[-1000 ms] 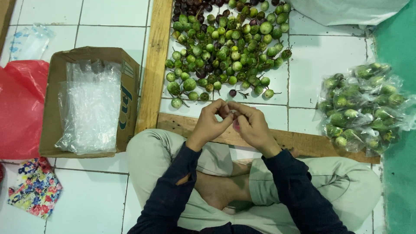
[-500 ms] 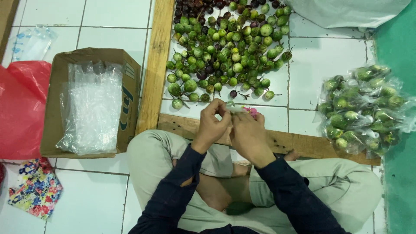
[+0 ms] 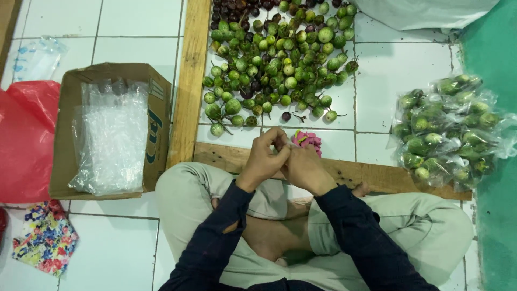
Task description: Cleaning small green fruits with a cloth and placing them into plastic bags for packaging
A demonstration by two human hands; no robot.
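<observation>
White floor tiles (image 3: 129, 19) fill the head view, crossed by a wooden frame (image 3: 189, 81) that runs down the middle left and turns along the centre toward the right.

Inside that frame, at the upper centre, lies a loose heap of small round green fruits (image 3: 274, 64), with darker purple ones at its top edge. At the right of the frame sits a pile of clear bags packed with green fruits (image 3: 444, 132), next to a green surface (image 3: 495, 161) along the right edge.

At the left stands a cardboard box (image 3: 72, 108) holding a stack of clear plastic bags (image 3: 110, 134). A red plastic bag (image 3: 24, 145) lies at the far left, and a flowered cloth (image 3: 46, 237) at the lower left.

The person sits cross-legged at the bottom centre, in pale trousers and dark sleeves. The left hand (image 3: 265, 156) and right hand (image 3: 302, 168) meet just above the lower wooden plank, fingers curled and pinched together; what they pinch is too small to tell. A pink bundle (image 3: 308, 141) lies just behind the right hand, on the tile below the heap.
</observation>
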